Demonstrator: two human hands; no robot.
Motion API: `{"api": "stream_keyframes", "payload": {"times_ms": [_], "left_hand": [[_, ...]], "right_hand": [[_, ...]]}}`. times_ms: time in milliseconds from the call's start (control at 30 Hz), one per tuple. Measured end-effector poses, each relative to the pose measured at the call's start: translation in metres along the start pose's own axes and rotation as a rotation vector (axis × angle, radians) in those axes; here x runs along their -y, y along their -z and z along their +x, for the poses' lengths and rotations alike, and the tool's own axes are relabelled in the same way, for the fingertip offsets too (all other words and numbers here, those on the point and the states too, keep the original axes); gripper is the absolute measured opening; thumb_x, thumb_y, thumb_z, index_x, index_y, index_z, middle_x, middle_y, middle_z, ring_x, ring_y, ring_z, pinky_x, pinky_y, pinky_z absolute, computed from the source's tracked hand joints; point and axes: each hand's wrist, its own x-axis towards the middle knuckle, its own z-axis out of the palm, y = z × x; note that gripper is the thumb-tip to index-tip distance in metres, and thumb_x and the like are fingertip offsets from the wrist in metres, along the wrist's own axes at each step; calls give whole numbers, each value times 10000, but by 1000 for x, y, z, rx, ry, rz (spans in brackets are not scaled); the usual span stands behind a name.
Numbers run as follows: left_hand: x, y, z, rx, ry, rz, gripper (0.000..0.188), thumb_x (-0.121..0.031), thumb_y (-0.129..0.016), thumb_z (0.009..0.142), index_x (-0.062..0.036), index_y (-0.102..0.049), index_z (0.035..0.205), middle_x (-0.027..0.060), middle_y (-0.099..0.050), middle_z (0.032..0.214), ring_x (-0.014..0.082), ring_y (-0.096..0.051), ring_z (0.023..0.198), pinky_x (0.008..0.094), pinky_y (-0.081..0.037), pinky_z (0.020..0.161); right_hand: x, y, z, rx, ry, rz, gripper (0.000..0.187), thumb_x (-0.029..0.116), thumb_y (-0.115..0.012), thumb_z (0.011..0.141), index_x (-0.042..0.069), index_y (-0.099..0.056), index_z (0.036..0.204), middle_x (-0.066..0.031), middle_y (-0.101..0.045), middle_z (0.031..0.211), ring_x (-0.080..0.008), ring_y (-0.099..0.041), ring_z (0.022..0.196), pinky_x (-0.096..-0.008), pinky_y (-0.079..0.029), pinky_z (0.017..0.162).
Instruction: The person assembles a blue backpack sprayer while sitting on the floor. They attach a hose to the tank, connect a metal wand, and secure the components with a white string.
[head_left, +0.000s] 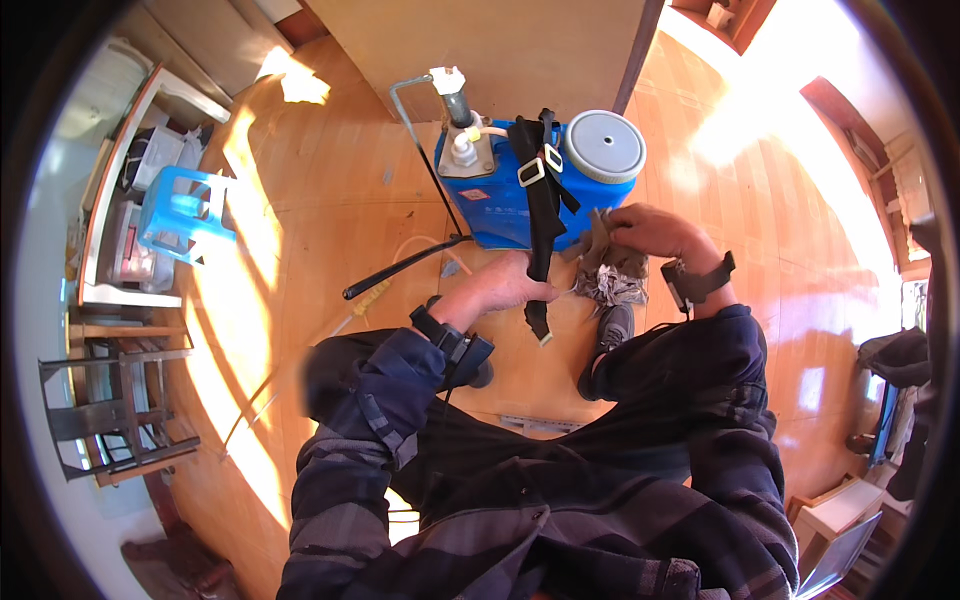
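Observation:
A blue knapsack sprayer (495, 212) stands on the floor in front of me. It has a round grey lid (605, 147) at its right and a pump fitting at its left. Black straps (543, 215) with pale buckles hang down its near side. My left hand (505, 282) is closed around the lower part of a strap, whose end dangles below the fingers. My right hand (655, 232) pinches a grey-brown rag (600, 240) against the sprayer's lower right side. More crumpled cloth (615, 287) lies beneath that hand, above my shoe.
A thin metal lever with a black grip (385, 276) sticks out left of the sprayer. Behind stands a wooden panel (480, 50). At the left are a blue plastic stool (180, 215), a shelf and a dark metal frame (110, 420). A hose trails over the wooden floor (330, 200).

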Motion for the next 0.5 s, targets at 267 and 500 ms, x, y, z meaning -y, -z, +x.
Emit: {"api": "stream_keyframes", "payload": {"times_ms": [267,500], "left_hand": [[-84,36,-22,13,-285,-568,258,-232,-638,1067,19,-696,1084,165,-749,1081,246,-699,1093,417,-528,1043],[-114,75,-10,-139,-283,-291,362,-304,-601,1067,-9,-694,879,52,-657,1189,185,-654,1041,364,-400,1068]], "right_hand": [[-22,35,-68,-612,14,464,315,239,-574,979,-3,-710,1128,-111,-740,906,-187,-688,808,-356,-554,754],[-27,35,-70,-635,-104,352,362,288,-583,1035,-25,-681,1189,-101,-704,909,-156,-654,804,-314,-539,721]]}}
